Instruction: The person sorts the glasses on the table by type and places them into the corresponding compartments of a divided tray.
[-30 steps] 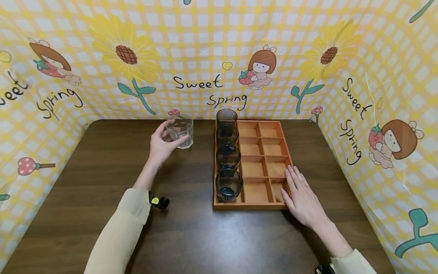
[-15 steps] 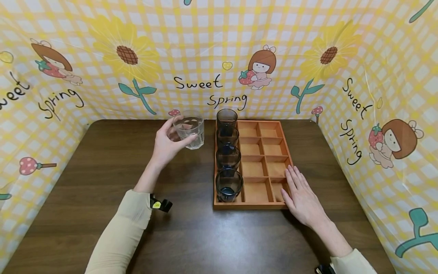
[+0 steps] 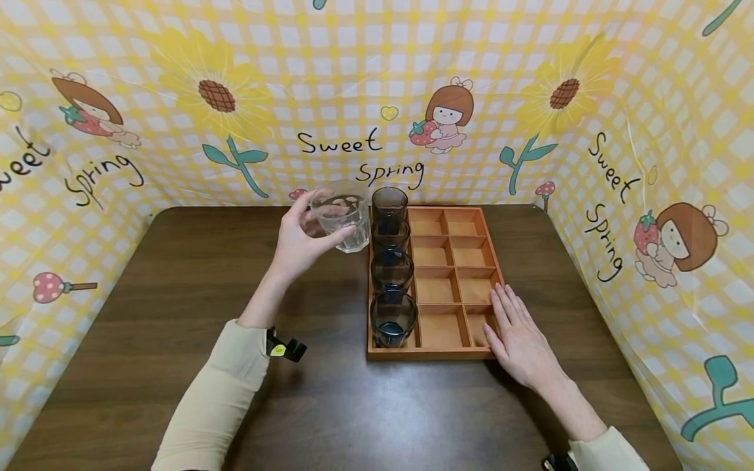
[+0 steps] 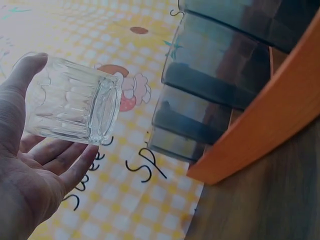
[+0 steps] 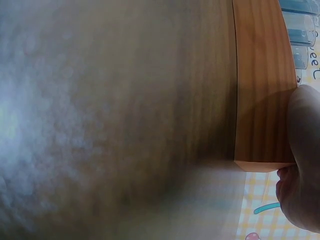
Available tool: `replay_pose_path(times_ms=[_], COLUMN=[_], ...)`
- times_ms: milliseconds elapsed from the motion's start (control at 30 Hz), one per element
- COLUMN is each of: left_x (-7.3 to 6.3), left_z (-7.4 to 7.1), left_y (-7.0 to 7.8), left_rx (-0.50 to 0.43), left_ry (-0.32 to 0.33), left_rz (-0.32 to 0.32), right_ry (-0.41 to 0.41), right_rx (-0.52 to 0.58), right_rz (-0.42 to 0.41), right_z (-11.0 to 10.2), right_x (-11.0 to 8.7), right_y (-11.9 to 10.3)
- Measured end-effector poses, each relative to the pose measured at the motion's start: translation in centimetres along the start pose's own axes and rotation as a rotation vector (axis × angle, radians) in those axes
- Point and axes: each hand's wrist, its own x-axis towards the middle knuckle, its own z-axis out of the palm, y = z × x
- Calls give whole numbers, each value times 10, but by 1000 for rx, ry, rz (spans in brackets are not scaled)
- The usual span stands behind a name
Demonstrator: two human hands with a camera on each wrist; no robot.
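My left hand (image 3: pixel 300 237) grips a clear faceted drinking glass (image 3: pixel 347 226) between thumb and fingers, raised beside the far left side of a wooden compartment tray (image 3: pixel 432 354). In the left wrist view the clear glass (image 4: pixel 75 102) is off the table, apart from the tray wall (image 4: pixel 260 117). Several dark tinted glasses (image 3: pixel 393 320) stand in the tray's left column, one behind another. My right hand (image 3: pixel 521 340) rests with straight fingers on the tray's near right edge. In the right wrist view only part of that hand (image 5: pixel 305 150) shows against the tray's corner.
The tray's middle and right columns are divided into small compartments (image 3: pixel 443 327) with bare wooden floors. A dark wood table (image 3: pixel 306 405) lies under everything. A yellow checked cloth (image 3: pixel 330 78) with printed flowers and figures hangs along the back and sides.
My left hand has carried the clear glass to the right and slightly upward, closer to the tray's left side. The right hand, the tray and the dark glasses stay in place.
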Motion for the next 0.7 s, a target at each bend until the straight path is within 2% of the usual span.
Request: replay_pose_path(times_ms=[133,300,533,700], left_x=[4,12,26,35], left_z=[9,27,52,64], left_y=[6,11,13,15], left_rx=[-25,-51,-44,-16], left_ry=[-10,-47,-106,-152], left_rz=[11,8,-33,-34], right_ry=[-7,-15,-22,-14], right_rx=[4,10,14,16], right_rz=[3,13,16,10], right_z=[-1,-3,-4,-2], right_x=[0,-2,-2,0], right_y=[-1,0,1,0])
